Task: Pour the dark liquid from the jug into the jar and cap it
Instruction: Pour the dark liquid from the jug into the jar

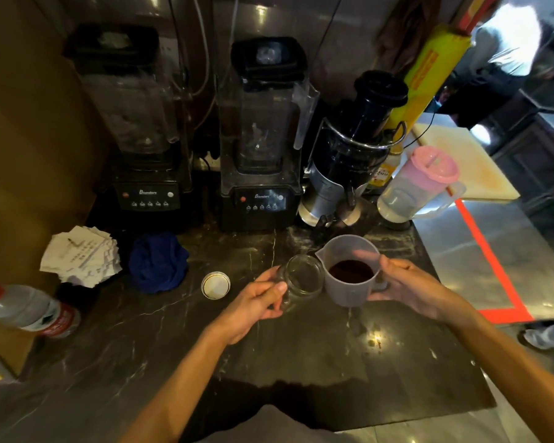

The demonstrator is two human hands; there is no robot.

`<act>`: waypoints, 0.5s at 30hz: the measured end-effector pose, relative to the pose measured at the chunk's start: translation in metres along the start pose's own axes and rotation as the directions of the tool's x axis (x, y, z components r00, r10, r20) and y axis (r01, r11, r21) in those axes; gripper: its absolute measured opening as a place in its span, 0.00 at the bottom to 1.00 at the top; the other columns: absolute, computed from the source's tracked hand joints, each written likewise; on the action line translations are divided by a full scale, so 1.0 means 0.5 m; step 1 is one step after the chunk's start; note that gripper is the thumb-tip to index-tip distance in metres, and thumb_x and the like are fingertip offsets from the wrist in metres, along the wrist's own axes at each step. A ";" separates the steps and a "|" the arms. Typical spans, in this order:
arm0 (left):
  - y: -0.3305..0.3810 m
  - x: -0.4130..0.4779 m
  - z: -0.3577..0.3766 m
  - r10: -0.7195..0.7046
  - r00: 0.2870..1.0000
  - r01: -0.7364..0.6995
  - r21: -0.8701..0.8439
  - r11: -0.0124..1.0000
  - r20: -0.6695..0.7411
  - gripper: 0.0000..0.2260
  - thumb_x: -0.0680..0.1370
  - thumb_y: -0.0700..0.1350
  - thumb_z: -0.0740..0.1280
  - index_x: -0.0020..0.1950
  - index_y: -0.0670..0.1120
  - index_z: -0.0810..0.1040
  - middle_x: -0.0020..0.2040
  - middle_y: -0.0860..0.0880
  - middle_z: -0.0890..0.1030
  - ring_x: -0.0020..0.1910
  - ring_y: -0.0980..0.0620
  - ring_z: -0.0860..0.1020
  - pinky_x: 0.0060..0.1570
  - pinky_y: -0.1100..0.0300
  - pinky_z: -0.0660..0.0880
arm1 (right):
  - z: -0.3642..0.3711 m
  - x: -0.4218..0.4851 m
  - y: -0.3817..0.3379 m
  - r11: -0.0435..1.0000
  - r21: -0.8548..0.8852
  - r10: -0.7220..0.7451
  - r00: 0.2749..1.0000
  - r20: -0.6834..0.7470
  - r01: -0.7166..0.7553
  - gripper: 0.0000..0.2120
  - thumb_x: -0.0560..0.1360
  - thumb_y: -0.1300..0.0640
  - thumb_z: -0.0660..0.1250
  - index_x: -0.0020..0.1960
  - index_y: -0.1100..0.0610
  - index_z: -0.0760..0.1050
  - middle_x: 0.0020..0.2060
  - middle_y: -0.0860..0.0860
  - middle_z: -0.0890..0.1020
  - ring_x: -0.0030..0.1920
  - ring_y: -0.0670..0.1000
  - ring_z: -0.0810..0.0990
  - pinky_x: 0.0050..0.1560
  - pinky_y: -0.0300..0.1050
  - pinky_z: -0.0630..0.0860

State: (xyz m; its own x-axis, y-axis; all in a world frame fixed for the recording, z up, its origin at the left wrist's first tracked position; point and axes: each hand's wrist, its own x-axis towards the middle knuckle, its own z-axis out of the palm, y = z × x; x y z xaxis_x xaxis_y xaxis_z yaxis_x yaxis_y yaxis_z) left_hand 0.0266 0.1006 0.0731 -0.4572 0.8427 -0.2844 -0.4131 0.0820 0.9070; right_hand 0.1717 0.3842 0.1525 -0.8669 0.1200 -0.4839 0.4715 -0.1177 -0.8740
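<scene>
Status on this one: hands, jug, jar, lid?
Left hand grips open jar. Right hand holds jug, dark liquid inside, upright. Lid off, lying left of jar. Pour not started.

Jar [303,278] sits between your left fingers [275,287] and the jug [349,294], just beside its wall. Your right fingers [397,268] lie on the jug's far side. Liquid [351,271] is in the jug. Cap [215,284] lies on the counter [301,346], left of your left fingers and apart from them. Cloth [157,262] lies further left. Juicer [349,148] and pitcher [416,187] stand behind your right fingers.
</scene>
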 end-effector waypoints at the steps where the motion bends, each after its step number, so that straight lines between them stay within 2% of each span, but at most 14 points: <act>1: 0.002 0.000 -0.002 0.008 1.000 -0.008 -0.004 1.000 0.007 0.18 0.80 0.51 0.66 0.34 0.41 0.77 0.74 0.59 0.67 0.66 0.52 0.77 0.64 0.42 0.76 | 0.006 0.000 0.001 0.999 0.045 -0.006 1.000 0.013 0.005 0.32 0.69 0.32 0.71 0.67 0.48 0.79 0.75 0.65 0.65 0.71 0.58 0.74 0.65 0.65 0.76; 2: 0.002 0.000 -0.005 0.012 1.000 -0.012 -0.002 1.000 0.015 0.19 0.80 0.51 0.66 0.36 0.38 0.77 0.75 0.58 0.67 0.64 0.53 0.78 0.64 0.41 0.76 | 0.015 0.000 0.003 0.996 0.085 -0.015 0.999 0.039 0.011 0.26 0.70 0.33 0.71 0.61 0.47 0.83 0.74 0.73 0.57 0.73 0.61 0.71 0.65 0.65 0.75; 3: 0.002 0.001 -0.009 0.006 1.000 -0.006 0.003 1.000 0.021 0.20 0.80 0.50 0.66 0.40 0.33 0.77 0.75 0.55 0.67 0.60 0.55 0.80 0.64 0.41 0.76 | 0.024 0.000 0.006 0.994 0.112 -0.020 0.998 0.065 0.013 0.20 0.71 0.34 0.70 0.51 0.47 0.86 0.73 0.77 0.52 0.74 0.63 0.68 0.65 0.65 0.75; 4: 0.000 0.003 -0.014 -0.005 1.000 0.005 0.001 1.000 0.020 0.22 0.80 0.50 0.66 0.44 0.28 0.76 0.75 0.52 0.67 0.56 0.57 0.81 0.63 0.40 0.76 | 0.032 0.001 0.011 0.990 0.141 -0.027 0.997 0.073 0.016 0.18 0.71 0.34 0.70 0.41 0.48 0.86 0.74 0.76 0.52 0.75 0.64 0.66 0.65 0.66 0.75; 5: 0.000 0.004 -0.019 -0.014 1.000 0.014 -0.005 1.000 0.015 0.23 0.81 0.49 0.65 0.46 0.27 0.75 0.75 0.52 0.67 0.55 0.58 0.81 0.63 0.40 0.76 | 0.038 0.003 0.019 0.985 0.169 -0.032 0.998 0.063 0.021 0.20 0.71 0.34 0.71 0.33 0.51 0.83 0.75 0.71 0.59 0.76 0.63 0.66 0.65 0.66 0.75; 7: 0.002 0.001 -0.026 -0.009 1.000 0.010 -0.023 1.000 0.012 0.21 0.81 0.49 0.65 0.40 0.30 0.75 0.74 0.56 0.68 0.60 0.55 0.80 0.63 0.40 0.77 | 0.048 0.007 0.036 0.981 0.192 -0.042 0.999 0.030 0.035 0.25 0.72 0.35 0.71 0.27 0.54 0.77 0.72 0.61 0.72 0.76 0.59 0.68 0.63 0.62 0.77; 9: 0.010 -0.004 -0.028 -0.006 1.000 0.006 -0.045 0.999 0.003 0.18 0.80 0.49 0.66 0.34 0.39 0.77 0.73 0.59 0.69 0.66 0.51 0.77 0.62 0.42 0.77 | 0.051 0.009 0.043 0.986 0.160 -0.052 0.999 0.006 0.051 0.25 0.73 0.35 0.69 0.27 0.54 0.77 0.69 0.63 0.75 0.74 0.56 0.70 0.63 0.58 0.78; 10: 0.014 -0.007 -0.026 -0.011 1.000 0.010 -0.059 0.998 -0.006 0.18 0.80 0.49 0.66 0.32 0.42 0.77 0.73 0.60 0.69 0.66 0.51 0.77 0.61 0.42 0.78 | 0.049 0.010 0.039 0.989 0.136 -0.057 0.998 -0.004 0.057 0.26 0.72 0.35 0.69 0.27 0.54 0.77 0.69 0.60 0.76 0.74 0.55 0.71 0.62 0.57 0.78; 12: 0.020 -0.010 -0.022 -0.034 0.999 0.031 -0.066 0.997 -0.035 0.17 0.79 0.49 0.67 0.34 0.40 0.78 0.72 0.56 0.69 0.63 0.51 0.79 0.61 0.40 0.77 | 0.041 0.011 0.015 0.997 0.060 -0.054 0.999 -0.001 0.054 0.26 0.68 0.32 0.72 0.27 0.54 0.78 0.70 0.53 0.77 0.74 0.52 0.71 0.63 0.58 0.77; 14: 0.024 -0.009 -0.015 -0.054 0.997 0.050 -0.070 0.996 -0.056 0.19 0.78 0.49 0.67 0.42 0.32 0.80 0.69 0.51 0.70 0.54 0.53 0.81 0.61 0.36 0.76 | 0.029 0.013 -0.025 0.997 -0.058 -0.044 0.999 0.018 0.045 0.21 0.66 0.29 0.71 0.36 0.47 0.85 0.69 0.58 0.77 0.72 0.52 0.73 0.65 0.61 0.74; 15: 0.028 -0.008 -0.009 -0.053 0.997 0.048 -0.074 0.996 -0.064 0.17 0.78 0.49 0.67 0.42 0.34 0.82 0.68 0.49 0.70 0.55 0.52 0.81 0.60 0.36 0.77 | 0.021 0.014 -0.046 0.992 -0.120 -0.041 0.999 0.018 0.043 0.23 0.64 0.27 0.71 0.45 0.45 0.87 0.68 0.57 0.78 0.70 0.52 0.75 0.64 0.60 0.74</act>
State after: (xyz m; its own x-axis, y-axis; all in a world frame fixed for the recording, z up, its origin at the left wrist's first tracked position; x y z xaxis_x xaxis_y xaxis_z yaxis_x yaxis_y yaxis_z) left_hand 0.0191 0.0962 0.0855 -0.4844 0.8013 -0.3511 -0.4919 0.0824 0.8668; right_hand 0.1533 0.3775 0.1697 -0.8881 0.1073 -0.4469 0.4501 0.0071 -0.8929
